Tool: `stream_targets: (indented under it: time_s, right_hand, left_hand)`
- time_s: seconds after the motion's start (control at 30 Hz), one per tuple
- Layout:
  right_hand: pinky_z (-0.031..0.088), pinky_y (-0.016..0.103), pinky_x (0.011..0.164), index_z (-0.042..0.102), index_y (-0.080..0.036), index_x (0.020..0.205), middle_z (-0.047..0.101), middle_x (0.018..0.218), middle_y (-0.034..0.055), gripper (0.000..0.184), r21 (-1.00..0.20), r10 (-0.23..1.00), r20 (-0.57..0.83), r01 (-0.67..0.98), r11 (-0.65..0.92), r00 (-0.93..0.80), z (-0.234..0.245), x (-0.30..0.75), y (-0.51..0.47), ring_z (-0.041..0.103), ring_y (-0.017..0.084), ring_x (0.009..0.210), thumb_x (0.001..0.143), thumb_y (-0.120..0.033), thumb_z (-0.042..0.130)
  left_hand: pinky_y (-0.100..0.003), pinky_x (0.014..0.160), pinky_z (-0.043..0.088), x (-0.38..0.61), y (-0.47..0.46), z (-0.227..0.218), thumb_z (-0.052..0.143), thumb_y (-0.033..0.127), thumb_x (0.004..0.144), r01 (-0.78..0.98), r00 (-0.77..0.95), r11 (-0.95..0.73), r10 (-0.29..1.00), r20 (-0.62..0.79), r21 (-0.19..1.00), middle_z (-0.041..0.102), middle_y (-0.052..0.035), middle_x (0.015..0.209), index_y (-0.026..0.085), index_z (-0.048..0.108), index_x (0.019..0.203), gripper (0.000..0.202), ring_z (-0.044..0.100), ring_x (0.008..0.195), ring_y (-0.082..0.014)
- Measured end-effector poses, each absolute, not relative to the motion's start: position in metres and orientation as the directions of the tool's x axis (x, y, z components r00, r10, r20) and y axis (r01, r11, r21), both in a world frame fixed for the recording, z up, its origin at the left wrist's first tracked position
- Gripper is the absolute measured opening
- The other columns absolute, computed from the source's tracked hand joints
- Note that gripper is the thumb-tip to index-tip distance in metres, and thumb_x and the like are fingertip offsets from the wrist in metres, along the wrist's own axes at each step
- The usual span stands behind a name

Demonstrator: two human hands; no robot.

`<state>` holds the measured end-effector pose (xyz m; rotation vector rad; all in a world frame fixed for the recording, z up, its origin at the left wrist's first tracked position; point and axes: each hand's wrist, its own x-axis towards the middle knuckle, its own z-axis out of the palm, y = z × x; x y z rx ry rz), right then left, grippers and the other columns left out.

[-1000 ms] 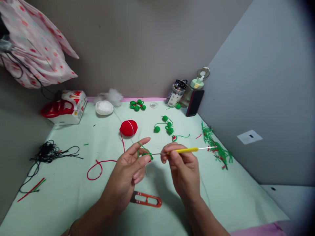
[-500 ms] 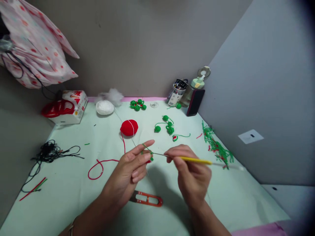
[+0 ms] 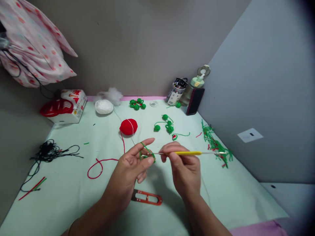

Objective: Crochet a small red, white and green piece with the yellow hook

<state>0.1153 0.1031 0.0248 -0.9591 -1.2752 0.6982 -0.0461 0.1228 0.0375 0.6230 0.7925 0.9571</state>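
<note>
Between its thumb and fingers, my left hand (image 3: 131, 164) pinches a small piece of green crochet work (image 3: 153, 158). Green yarn (image 3: 145, 147) loops over the raised index finger. My right hand (image 3: 184, 168) grips a crochet hook (image 3: 188, 153) with a yellow handle, held nearly level. The hook's thin metal tip reaches the green work at my left fingertips; the exact stitch is too small to make out. Beneath my hands, orange thread snips (image 3: 149, 197) lie on the table. A red yarn ball (image 3: 128, 127) sits just beyond my left hand.
White yarn (image 3: 104, 107) and fluffy stuffing lie at the back. Green crocheted pieces (image 3: 169, 127) are spread mid-table. Yarn scraps (image 3: 218, 146) line the right edge, black cord (image 3: 50, 150) the left. A phone (image 3: 195, 101) leans on a bottle (image 3: 197, 82) near a pen cup (image 3: 176, 92).
My right hand has shifted left toward my left hand, and the hook has turned from slanting to nearly level. My left fingers have moved slightly around the green work.
</note>
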Motion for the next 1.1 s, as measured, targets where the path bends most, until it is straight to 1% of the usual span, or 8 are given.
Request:
stream_targets:
  time_s: [0.17,0.3,0.4,0.53,0.7,0.87,1.0,1.1]
  right_hand:
    - [0.062,0.036,0.077,0.08,-0.03,0.11,0.08,0.101,0.0047,0.026,-0.833,0.84,0.537,0.209,0.513,0.079,0.022,0.108,0.098,0.075,0.021,0.094,0.099,-0.013,0.064]
    - [0.063,0.039,0.08,0.075,-0.029,0.128,0.079,0.113,0.01,0.041,-0.547,0.697,0.711,0.551,0.63,-0.091,0.022,0.113,0.092,0.073,0.024,0.101,0.097,-0.005,0.063]
    - [0.061,0.035,0.071,0.078,-0.028,0.117,0.078,0.098,0.0066,0.034,-0.68,0.732,0.679,0.42,0.601,0.051,0.025,0.119,0.095,0.072,0.02,0.086,0.098,-0.005,0.061]
    - [0.056,0.031,0.06,0.079,-0.027,0.104,0.074,0.087,0.0032,0.024,-0.847,0.827,0.53,0.176,0.502,0.188,0.024,0.117,0.099,0.067,0.017,0.072,0.101,-0.013,0.06]
    - [0.06,0.038,0.074,0.078,-0.03,0.116,0.077,0.105,0.0082,0.033,-0.591,0.714,0.699,0.525,0.612,-0.046,0.019,0.113,0.093,0.072,0.024,0.097,0.097,-0.008,0.064]
    - [0.049,0.03,0.058,0.08,-0.026,0.098,0.068,0.082,0.003,0.021,-0.833,0.728,0.533,0.114,0.542,0.431,0.029,0.129,0.101,0.06,0.015,0.068,0.102,-0.02,0.06]
    - [0.052,0.03,0.062,0.08,-0.024,0.095,0.07,0.082,0.0031,0.014,-0.885,0.862,0.431,-0.062,0.461,0.268,0.029,0.127,0.104,0.061,0.015,0.071,0.099,-0.023,0.067]
    - [0.053,0.032,0.067,0.081,-0.026,0.1,0.074,0.086,0.0035,0.016,-0.879,0.861,0.457,-0.034,0.476,0.224,0.024,0.119,0.1,0.064,0.018,0.08,0.101,-0.021,0.065]
  left_hand:
    - [-0.017,0.045,0.029,-0.043,0.12,0.03,0.089,0.028,0.081,-0.438,0.333,0.431,0.893,-0.303,0.789,0.064,0.0026,0.084,0.027,0.081,0.12,0.04,0.031,0.048,-0.0003]
    - [-0.015,0.044,0.026,-0.043,0.124,0.03,0.092,0.027,0.077,-0.494,0.373,0.509,0.856,-0.357,0.705,0.056,0.0054,0.073,0.02,0.079,0.121,0.047,0.025,0.048,-0.0004]
    - [-0.014,0.042,0.024,-0.046,0.127,0.033,0.092,0.024,0.075,-0.512,0.412,0.57,0.819,-0.398,0.643,0.055,0.0048,0.076,0.017,0.082,0.114,0.04,0.022,0.048,0.0009]
    - [-0.013,0.044,0.031,-0.045,0.124,0.032,0.091,0.023,0.078,-0.492,0.296,0.427,0.902,-0.316,0.759,0.06,0.0035,0.082,0.025,0.081,0.12,0.044,0.036,0.05,-0.0003]
    - [-0.013,0.045,0.034,-0.041,0.121,0.029,0.091,0.026,0.08,-0.501,0.364,0.485,0.87,-0.333,0.717,0.059,0.0046,0.074,0.022,0.077,0.128,0.051,0.036,0.049,-0.0009]
    - [-0.011,0.045,0.032,-0.049,0.133,0.034,0.091,0.015,0.076,-0.55,0.301,0.485,0.875,-0.38,0.68,0.059,0.0044,0.077,0.017,0.08,0.12,0.046,0.032,0.05,0.0004]
    - [-0.012,0.049,0.038,-0.049,0.133,0.037,0.091,0.021,0.077,-0.481,0.296,0.433,0.899,-0.323,0.762,0.062,0.0034,0.077,0.022,0.08,0.118,0.042,0.04,0.054,-0.0023]
    - [-0.013,0.047,0.036,-0.046,0.131,0.035,0.093,0.025,0.075,-0.475,0.283,0.412,0.908,-0.308,0.778,0.062,0.0035,0.074,0.021,0.083,0.096,0.023,0.039,0.052,-0.0023]
